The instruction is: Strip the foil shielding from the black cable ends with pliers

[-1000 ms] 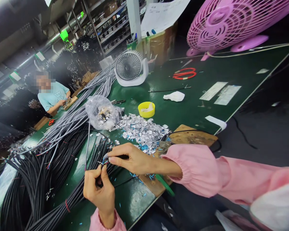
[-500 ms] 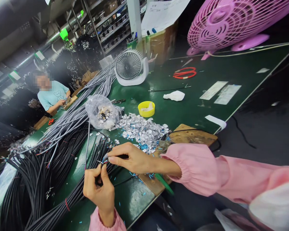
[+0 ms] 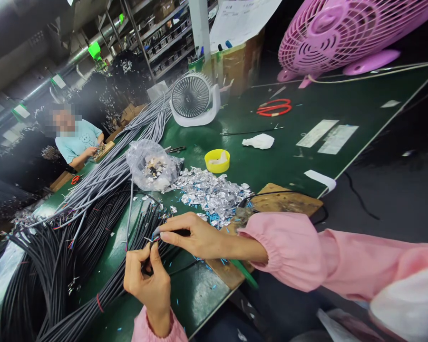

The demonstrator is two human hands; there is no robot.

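- A cable end (image 3: 151,245) with thin coloured wires (image 3: 154,237) is held up between both hands, above the green table (image 3: 264,173), near its edge.
- The cable end is pinched between thumb and forefinger of the left hand (image 3: 147,280), apparently so that it is steadied and the wires are left bare above the fingertips.
- The wires are nipped by the fingertips of the right hand (image 3: 196,235), brought in from across, seemingly so that thin strands can be handled finely. What the dark patch under its fingers is cannot be told.
- Black cables (image 3: 83,319) are laid in a bundle beside the left hand, bound with a red tie (image 3: 99,302), presumably to be kept together.
- Foil scraps (image 3: 210,192) are heaped beyond the right hand, perhaps pushed aside for working room.
- A plastic bag (image 3: 135,166) with bits inside and a yellow dish (image 3: 217,168) are set by the heap, probably for easy reach.
- Farther off, a white fan (image 3: 190,97) is stood facing the hands, likely for cooling.
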